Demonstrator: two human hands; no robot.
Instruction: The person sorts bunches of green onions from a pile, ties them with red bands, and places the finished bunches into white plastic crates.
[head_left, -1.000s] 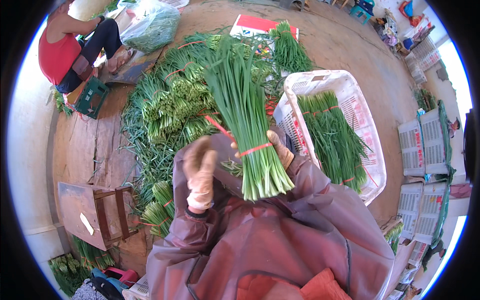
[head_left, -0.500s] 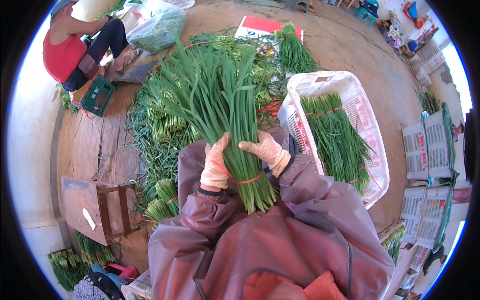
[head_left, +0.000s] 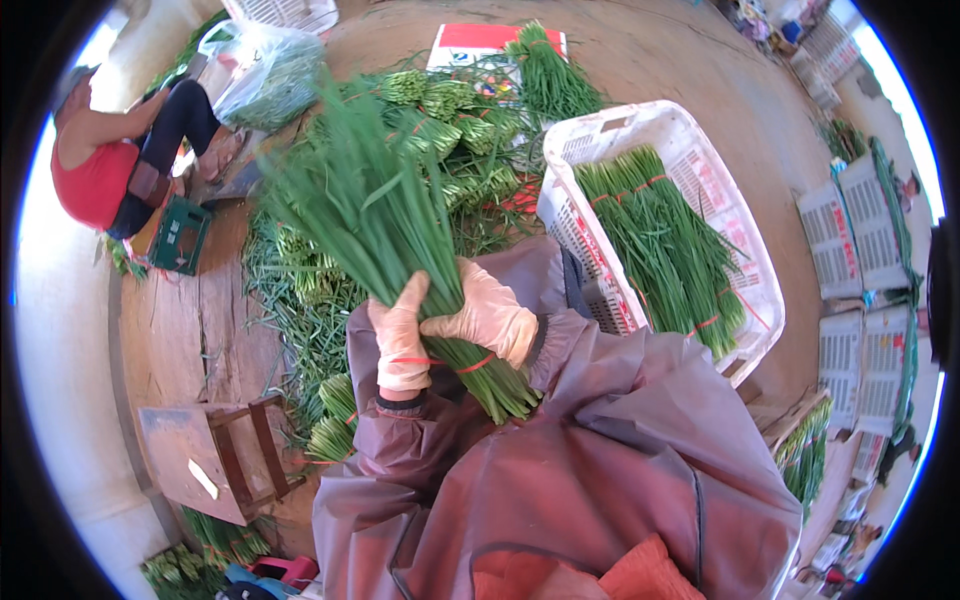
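Note:
Both of my gloved hands grip a thick bundle of garlic chives (head_left: 425, 240) over my lap. Its long flat leaves point away to the upper left, blurred at the tips, and the pale cut stems come toward me. A red band (head_left: 476, 364) circles the stems just below my hands. My left hand (head_left: 400, 335) wraps the left side, with another red band across its glove near the wrist. My right hand (head_left: 488, 315) closes on the right side, thumb across the front. To the right, a white plastic crate (head_left: 612, 116) holds banded chive bundles (head_left: 655, 250).
Loose leaves and tied bundles (head_left: 440, 105) cover the floor ahead and to the left. A person in red (head_left: 95, 190) sits at the far left beside a green crate (head_left: 180, 236). Near left stands a brown wooden box (head_left: 190, 460). Stacked white crates (head_left: 838, 240) line the right side.
The chive bundle has tilted further to the left, its leaf end swinging left. Both hands have shifted left with it and still grip it. My view has turned somewhat.

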